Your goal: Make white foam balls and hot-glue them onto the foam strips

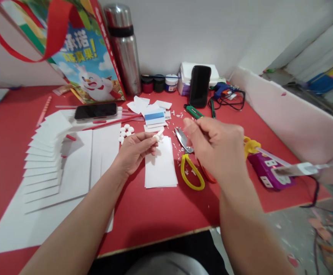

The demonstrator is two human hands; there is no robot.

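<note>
My left hand (137,152) pinches a small white piece (158,135) between thumb and fingers, over a stack of white paper cards (161,164). Several white round pellets (122,134) lie just behind its knuckles. My right hand (216,147) is raised above the table with its fingers curled and thumb pressed to the index finger; whatever it may hold is hidden. Beneath it lie scissors (193,177) with yellow and red handles, partly covered by the hand. White scraps (178,114) are scattered around the blades.
Fanned white cards (41,164) and a phone (96,111) lie left. Behind stand a gift bag (88,65), a steel flask (126,57), paint jars (159,83) and an upright phone (200,86). A green cutter (194,111) and purple box (269,173) are right.
</note>
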